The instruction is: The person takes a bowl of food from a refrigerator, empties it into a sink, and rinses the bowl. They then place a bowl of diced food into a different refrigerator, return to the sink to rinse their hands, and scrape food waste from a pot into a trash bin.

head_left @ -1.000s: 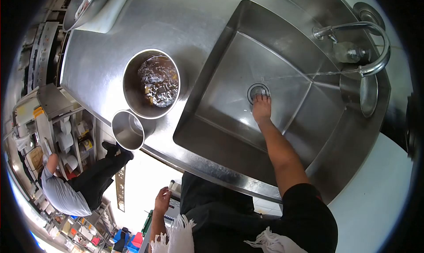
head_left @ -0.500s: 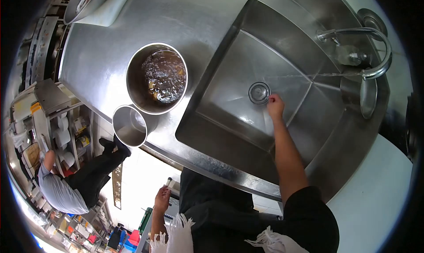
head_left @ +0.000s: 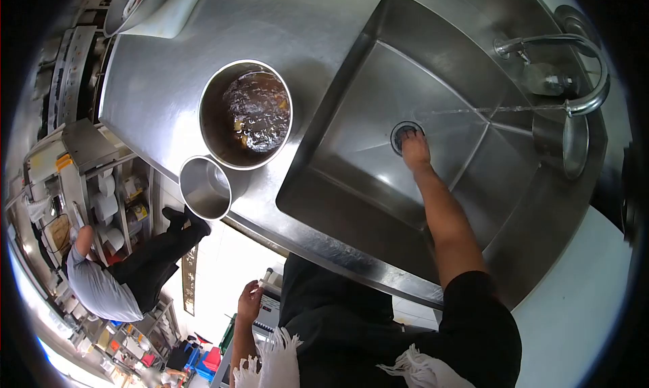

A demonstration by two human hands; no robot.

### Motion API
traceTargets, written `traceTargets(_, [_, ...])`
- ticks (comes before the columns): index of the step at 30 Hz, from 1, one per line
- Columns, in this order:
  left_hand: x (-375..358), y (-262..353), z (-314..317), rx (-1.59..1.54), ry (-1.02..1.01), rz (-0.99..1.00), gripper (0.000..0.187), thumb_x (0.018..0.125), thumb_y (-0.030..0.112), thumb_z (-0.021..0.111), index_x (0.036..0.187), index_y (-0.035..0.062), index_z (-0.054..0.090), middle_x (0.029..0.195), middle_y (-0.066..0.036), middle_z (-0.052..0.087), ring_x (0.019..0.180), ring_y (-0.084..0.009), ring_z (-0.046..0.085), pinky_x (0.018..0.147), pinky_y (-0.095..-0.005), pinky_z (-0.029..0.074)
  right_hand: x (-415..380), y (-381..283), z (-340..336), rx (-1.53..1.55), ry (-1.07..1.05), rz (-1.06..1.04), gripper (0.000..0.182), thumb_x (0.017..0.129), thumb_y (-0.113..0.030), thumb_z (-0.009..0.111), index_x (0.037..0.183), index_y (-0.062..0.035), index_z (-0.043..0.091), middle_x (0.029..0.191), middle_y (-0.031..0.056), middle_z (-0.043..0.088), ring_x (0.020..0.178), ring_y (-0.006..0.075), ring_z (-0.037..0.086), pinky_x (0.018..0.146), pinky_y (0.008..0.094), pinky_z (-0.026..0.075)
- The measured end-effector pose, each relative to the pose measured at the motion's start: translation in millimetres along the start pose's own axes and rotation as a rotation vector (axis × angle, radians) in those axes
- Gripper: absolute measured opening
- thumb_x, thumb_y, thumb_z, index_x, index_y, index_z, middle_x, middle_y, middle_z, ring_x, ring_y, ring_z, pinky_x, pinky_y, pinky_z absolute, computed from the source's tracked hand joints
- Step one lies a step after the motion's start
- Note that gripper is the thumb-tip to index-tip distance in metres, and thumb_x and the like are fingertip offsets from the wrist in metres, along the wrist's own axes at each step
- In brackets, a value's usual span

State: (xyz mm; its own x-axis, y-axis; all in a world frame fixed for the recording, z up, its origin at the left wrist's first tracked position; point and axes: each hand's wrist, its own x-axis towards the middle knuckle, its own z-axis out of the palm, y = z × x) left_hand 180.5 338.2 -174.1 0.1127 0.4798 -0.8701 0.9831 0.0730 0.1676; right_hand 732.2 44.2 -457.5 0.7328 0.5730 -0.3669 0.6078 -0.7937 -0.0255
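Note:
My right hand (head_left: 414, 149) reaches down into the steel sink (head_left: 358, 178), its fingertips in the round drain (head_left: 404, 132); whether they grip anything is hidden. My left hand (head_left: 249, 303) hangs at my side below the counter edge, fingers apart and holding nothing. Water (head_left: 500, 109) streams from the curved faucet (head_left: 603, 90) into the sink. Left of the sink, a large steel pot (head_left: 211, 138) holds brown liquid with pieces in it. Against it stands a smaller steel pot (head_left: 203, 192), which looks nearly empty.
A metal bowl (head_left: 122, 12) and a white container (head_left: 172, 19) sit at the counter's upper left. Another person (head_left: 105, 290) in a grey shirt is at the shelves on the left. A glass jar (head_left: 546, 80) stands behind the faucet.
My right hand has moved from the drain's edge onto and into it. The fingers of my left hand have opened a little. The view has shifted slightly.

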Motion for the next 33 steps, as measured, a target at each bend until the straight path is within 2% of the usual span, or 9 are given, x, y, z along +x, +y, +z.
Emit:
traceTargets(6, [7.5, -43.0, 11.6, 0.027, -0.017, 0.04, 0.044, 0.098, 0.027, 0.063, 0.134, 0.0033, 0.055, 0.117, -0.014, 0.067, 0.093, -0.0209, 0.068, 0.067, -0.031, 0.057, -15.1, -13.3, -0.5, -0.071, -0.05, 0.029, 0.026, 0.09, -0.013, 0.052, 0.106, -0.0053, 0.071, 0.121, 0.0106, 0.065, 0.113, 0.0273, 0.059, 0.099, 0.0398, 0.047])
traceTargets(12, [0.3, -16.0, 17.6, -0.004, -0.041, -0.041, 0.044, 0.097, 0.027, 0.064, 0.134, 0.0037, 0.055, 0.112, -0.012, 0.066, 0.091, -0.0189, 0.067, 0.067, -0.0313, 0.057, -3.8, -3.1, 5.2, 0.115, -0.028, 0.044, 0.023, 0.09, -0.013, 0.052, 0.096, -0.0054, 0.073, 0.103, 0.0146, 0.07, 0.099, 0.0313, 0.066, 0.09, 0.0431, 0.053])
traceTargets(15, [17.4, -50.4, 22.7, -0.013, -0.014, 0.069, 0.043, 0.097, 0.027, 0.064, 0.133, 0.0038, 0.056, 0.113, -0.011, 0.066, 0.093, -0.0185, 0.066, 0.068, -0.0312, 0.056, 14.9, 9.4, 24.3, 0.19, -0.18, 0.114, 0.023, 0.09, -0.016, 0.055, 0.1, -0.0059, 0.073, 0.107, 0.0176, 0.07, 0.098, 0.0352, 0.067, 0.091, 0.0444, 0.054])
traceTargets(18, [4.5, -16.8, 17.2, -0.011, -0.009, -0.028, 0.042, 0.097, 0.027, 0.064, 0.132, 0.0036, 0.057, 0.113, -0.011, 0.066, 0.095, -0.0186, 0.066, 0.069, -0.0313, 0.056, 35.9, 16.9, 3.6, 0.11, -0.354, -0.052, 0.026, 0.091, -0.013, 0.051, 0.099, -0.0013, 0.072, 0.112, 0.0202, 0.069, 0.106, 0.0363, 0.067, 0.094, 0.0447, 0.053])
traceTargets(21, [12.3, -42.4, 16.0, 0.014, 0.013, 0.04, 0.042, 0.097, 0.027, 0.064, 0.132, 0.0035, 0.057, 0.113, -0.011, 0.066, 0.095, -0.0182, 0.066, 0.067, -0.0311, 0.056, 47.8, 18.0, -12.6, 0.178, -0.471, -0.051, 0.025, 0.089, -0.013, 0.053, 0.101, -0.0002, 0.072, 0.114, 0.0222, 0.068, 0.108, 0.0368, 0.066, 0.095, 0.0443, 0.052])
traceTargets(24, [-2.9, -8.1, 13.0, -0.016, -0.01, -0.051, 0.042, 0.097, 0.027, 0.064, 0.131, 0.0029, 0.057, 0.114, -0.012, 0.066, 0.096, -0.0188, 0.066, 0.072, -0.0325, 0.056, 47.1, 24.3, 7.4, 0.278, -0.335, -0.001, 0.017, 0.082, -0.014, 0.065, 0.094, -0.004, 0.071, 0.101, 0.0207, 0.07, 0.097, 0.0397, 0.066, 0.088, 0.0439, 0.052])
traceTargets(27, [-7.3, 1.7, 13.6, -0.037, -0.016, -0.117, 0.042, 0.097, 0.026, 0.064, 0.131, 0.0024, 0.057, 0.115, -0.012, 0.067, 0.099, -0.0197, 0.066, 0.081, -0.0339, 0.056, 38.9, 23.7, 18.7, 0.241, -0.223, -0.011, 0.016, 0.082, -0.015, 0.069, 0.091, -0.0021, 0.07, 0.095, 0.0221, 0.07, 0.095, 0.0325, 0.069, 0.084, 0.04, 0.054])
traceTargets(30, [4.6, -27.1, 13.3, -0.008, 0.004, 0.044, 0.04, 0.098, 0.025, 0.063, 0.131, 0.0021, 0.057, 0.117, -0.013, 0.067, 0.101, -0.0202, 0.066, 0.088, -0.0341, 0.053, 23.5, 26.7, 20.9, 0.806, -0.232, 0.253, 0.015, 0.085, -0.015, 0.071, 0.092, -0.0021, 0.068, 0.09, 0.0177, 0.068, 0.088, 0.0234, 0.069, 0.078, 0.0353, 0.055])
traceTargets(33, [-8.1, 6.6, 3.7, -0.029, 0.003, 0.125, 0.039, 0.099, 0.024, 0.061, 0.132, 0.0025, 0.057, 0.117, -0.014, 0.067, 0.102, -0.0203, 0.066, 0.088, -0.0333, 0.053, -12.8, 23.2, -20.6, 1.509, -0.195, 0.538, 0.008, 0.089, -0.007, 0.065, 0.095, -0.0027, 0.063, 0.087, 0.0079, 0.062, 0.076, 0.0195, 0.061, 0.071, 0.0333, 0.055])
